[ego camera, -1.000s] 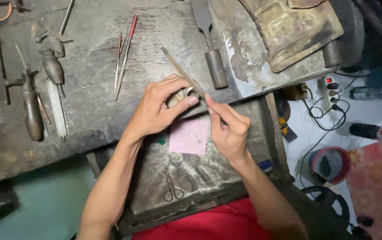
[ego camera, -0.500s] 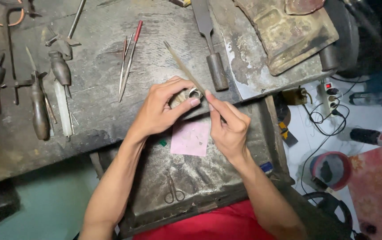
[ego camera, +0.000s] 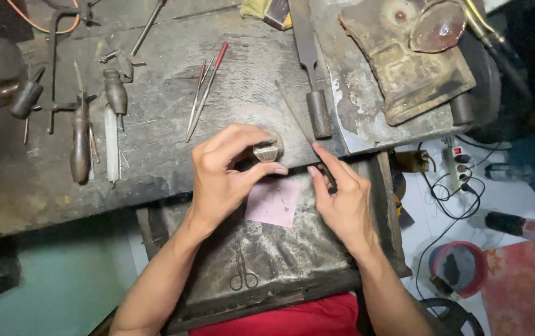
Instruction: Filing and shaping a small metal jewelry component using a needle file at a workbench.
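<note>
Near the middle of the frame the left hand (ego camera: 227, 177) pinches a small metal ring (ego camera: 267, 151) between thumb and fingers, holding it against the edge of the worn workbench (ego camera: 155, 143). Just right of it the right hand (ego camera: 342, 199) grips a thin file (ego camera: 298, 121), whose blade slants up and left past the ring toward the upper middle of the frame; the index finger lies along the tool and the handle is hidden in the palm. Below and between the two hands a pink square of paper (ego camera: 273, 202) lies on a dark metal tray (ego camera: 267, 261), and a small pair of scissors (ego camera: 242, 274) rests lower on that tray. Above the hands, a red-tipped tweezer-like tool (ego camera: 205, 90) lies on the bench, clear of the fingers. A broad flat file with a dark handle (ego camera: 311, 74) lies just right of the thin one, close to its blade. At the left of the frame several wooden-handled tools (ego camera: 81, 140) lie side by side, well apart from the hands. In the upper right sits a charred block (ego camera: 404, 68) with a round dish (ego camera: 435, 28) on it. At the right edge, on the floor, a power strip (ego camera: 454, 165) trails black cables
</note>
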